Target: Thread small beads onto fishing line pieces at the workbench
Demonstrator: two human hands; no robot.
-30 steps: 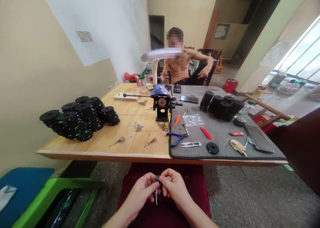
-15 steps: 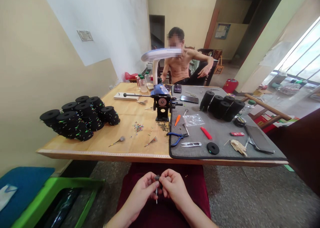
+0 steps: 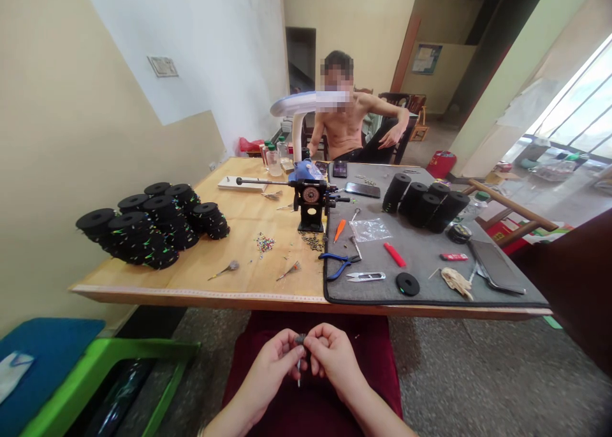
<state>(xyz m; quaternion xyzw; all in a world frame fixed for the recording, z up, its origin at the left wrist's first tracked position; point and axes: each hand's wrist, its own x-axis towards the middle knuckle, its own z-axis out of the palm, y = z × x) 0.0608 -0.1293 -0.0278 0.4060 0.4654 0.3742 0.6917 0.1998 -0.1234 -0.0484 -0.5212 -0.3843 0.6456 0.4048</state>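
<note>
A dark piece (image 3: 300, 339) is pinched in closed fingertips (image 3: 310, 344) of left hand (image 3: 281, 357) and right hand (image 3: 331, 355), off the table's (image 3: 184, 279) near edge, presumably for steadiness.

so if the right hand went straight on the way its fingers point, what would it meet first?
Likely the small dark piece that the right hand is pinching, then the left hand just beyond. Depth there is hard to judge.

The wooden table (image 3: 246, 220) bears black spools (image 3: 165, 229), a gray mat (image 3: 425, 242) and small colorful pieces (image 3: 265, 244).
</note>
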